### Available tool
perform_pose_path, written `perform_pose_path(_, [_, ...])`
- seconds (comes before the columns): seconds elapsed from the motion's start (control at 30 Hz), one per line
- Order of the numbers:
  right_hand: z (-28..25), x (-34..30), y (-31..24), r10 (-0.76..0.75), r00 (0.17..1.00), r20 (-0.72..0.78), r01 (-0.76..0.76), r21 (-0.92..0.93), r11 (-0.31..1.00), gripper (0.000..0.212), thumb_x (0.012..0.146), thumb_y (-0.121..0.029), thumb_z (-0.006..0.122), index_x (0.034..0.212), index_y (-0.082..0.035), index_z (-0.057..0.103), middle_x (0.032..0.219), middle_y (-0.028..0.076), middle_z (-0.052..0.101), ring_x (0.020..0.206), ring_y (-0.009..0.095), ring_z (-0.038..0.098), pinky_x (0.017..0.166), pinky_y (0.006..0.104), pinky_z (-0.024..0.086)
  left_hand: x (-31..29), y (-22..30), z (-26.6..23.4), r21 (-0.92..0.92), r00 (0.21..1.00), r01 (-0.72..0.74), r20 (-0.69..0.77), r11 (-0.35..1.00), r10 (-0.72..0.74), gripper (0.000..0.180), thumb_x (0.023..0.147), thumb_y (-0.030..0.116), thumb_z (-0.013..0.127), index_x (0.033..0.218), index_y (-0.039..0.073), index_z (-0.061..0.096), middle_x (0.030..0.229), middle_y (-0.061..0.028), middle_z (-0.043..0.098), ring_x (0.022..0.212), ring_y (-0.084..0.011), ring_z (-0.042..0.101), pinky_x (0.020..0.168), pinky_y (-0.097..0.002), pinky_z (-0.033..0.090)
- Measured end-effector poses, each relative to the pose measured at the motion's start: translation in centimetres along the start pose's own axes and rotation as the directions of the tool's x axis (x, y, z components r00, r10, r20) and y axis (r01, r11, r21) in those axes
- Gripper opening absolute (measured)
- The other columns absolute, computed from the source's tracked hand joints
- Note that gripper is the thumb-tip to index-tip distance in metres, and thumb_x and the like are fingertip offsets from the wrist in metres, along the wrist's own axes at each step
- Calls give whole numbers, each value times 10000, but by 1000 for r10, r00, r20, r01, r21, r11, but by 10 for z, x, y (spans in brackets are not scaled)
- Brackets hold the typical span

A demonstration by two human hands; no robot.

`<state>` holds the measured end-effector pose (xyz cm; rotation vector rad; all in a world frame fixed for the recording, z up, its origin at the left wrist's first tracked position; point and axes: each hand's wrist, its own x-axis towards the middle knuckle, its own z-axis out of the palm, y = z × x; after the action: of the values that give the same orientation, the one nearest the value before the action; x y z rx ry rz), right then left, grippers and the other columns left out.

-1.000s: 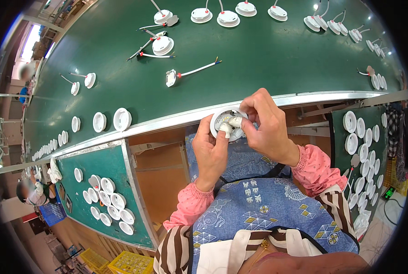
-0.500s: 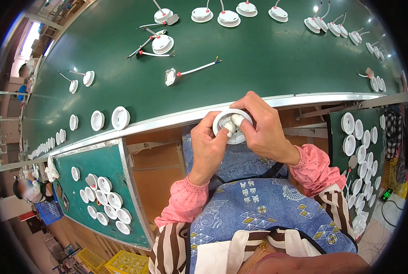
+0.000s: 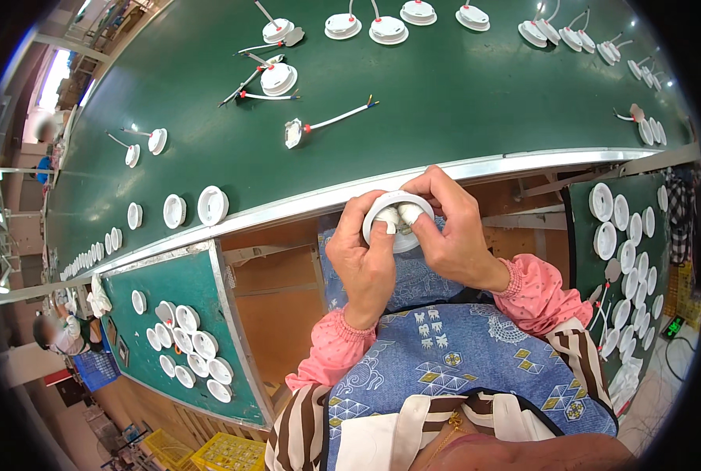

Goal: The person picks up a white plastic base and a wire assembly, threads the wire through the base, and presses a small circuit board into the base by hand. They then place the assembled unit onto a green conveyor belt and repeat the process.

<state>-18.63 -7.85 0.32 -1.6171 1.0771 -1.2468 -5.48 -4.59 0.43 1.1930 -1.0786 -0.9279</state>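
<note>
Both my hands grip a round white lamp housing [image 3: 375,206] just in front of the bench's metal edge. My left hand [image 3: 364,255] wraps its left side, and my right hand [image 3: 454,235] holds the right rim. Both thumbs, in white finger covers, press into the hollow of the housing; what lies under them is hidden. Beyond, on the green bench, lies a small white part with a cable [image 3: 294,133], its bare wire ends pointing right. Three open white rings [image 3: 213,206] stand along the bench edge to the left.
White lamps with upright cables [image 3: 388,31] line the far side of the green bench [image 3: 444,94]. Lower green side tables hold several white rings [image 3: 203,345] at left and more rings [image 3: 604,241] at right. A yellow crate [image 3: 228,451] sits at lower left; another person [image 3: 64,334] is far left.
The housing has tilted in my hands, and my thumbs have shifted inside it, now side by side. The whole view has shifted slightly.
</note>
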Motion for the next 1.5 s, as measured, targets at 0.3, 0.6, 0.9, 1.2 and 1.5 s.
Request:
perform_pose_path(0.3, [7,-2,-3,120,989,-83,-91,297,951,140,887,41,576,1026,43,559,917,88,668,823,99,658,683,259,545,16,6,-9,167,986,-40,164,985,12,323,905,52,612,1219,-23,617,1049,-110,669,904,-158,625,792,-281,510])
perform_pose_path(0.6, [16,-4,-7,255,965,-69,-191,483,854,170,909,23,572,1075,49,549,961,96,665,848,93,658,699,250,554,-2,1,-10,340,973,-230,73,912,218,475,855,17,558,1327,-34,548,1167,-178,621,991,-254,647,821,-330,533])
perform_pose_path(0.9, [1,5,-16,-42,996,85,40,25,999,164,814,22,587,978,16,597,889,124,647,766,196,625,686,327,493,-4,16,-19,313,974,-216,135,925,182,369,909,16,538,1266,-33,617,1175,-140,675,1074,-212,639,954,-326,482])
perform_pose_path(1.2, [12,-5,0,103,994,18,-105,121,987,140,801,56,550,935,25,577,847,103,642,744,148,604,667,311,487,2,0,-20,190,986,-87,157,978,57,364,907,-6,527,1256,-47,620,1175,-124,685,1063,-171,621,938,-304,486])
perform_pose_path(1.5, [12,0,-13,93,996,-5,-89,240,967,130,856,58,572,982,28,588,858,87,652,792,114,623,692,272,503,7,1,-24,189,981,-144,159,971,115,405,861,-11,548,1257,-33,634,1131,-189,700,994,-241,692,866,-334,535])
